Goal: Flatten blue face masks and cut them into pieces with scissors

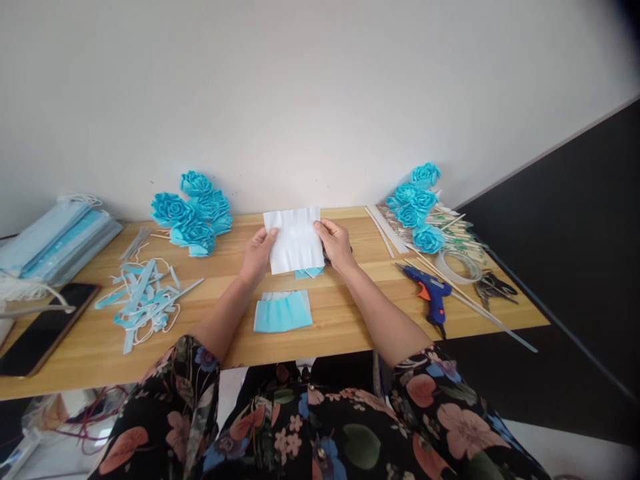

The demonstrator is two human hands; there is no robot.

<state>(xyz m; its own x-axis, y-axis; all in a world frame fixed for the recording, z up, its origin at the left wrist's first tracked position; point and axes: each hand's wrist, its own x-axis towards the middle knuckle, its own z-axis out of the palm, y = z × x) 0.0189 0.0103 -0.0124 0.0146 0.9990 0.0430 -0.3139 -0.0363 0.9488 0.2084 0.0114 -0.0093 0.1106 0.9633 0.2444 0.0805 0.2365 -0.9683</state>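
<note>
A creased white sheet of mask fabric (296, 241) is stretched between my two hands above the table. My left hand (259, 255) pinches its left edge, thumb on the near face. At the opposite edge my right hand (334, 244) grips it the same way. Below the sheet, small blue pieces (311, 273) peek out, mostly hidden. Something dark beside my right hand is largely covered and I cannot make it out. Closer to me, a folded blue and white mask piece (283, 312) lies flat on the wooden table (345, 320).
Blue fabric flowers stand at the left (193, 213) and right (415, 207). Cut strips (145, 300), a phone (47, 328) and stacked masks (55, 240) lie left. A blue glue gun (429, 291), pliers (495, 288), clear tubing (457, 267) and thin sticks (463, 233) lie right.
</note>
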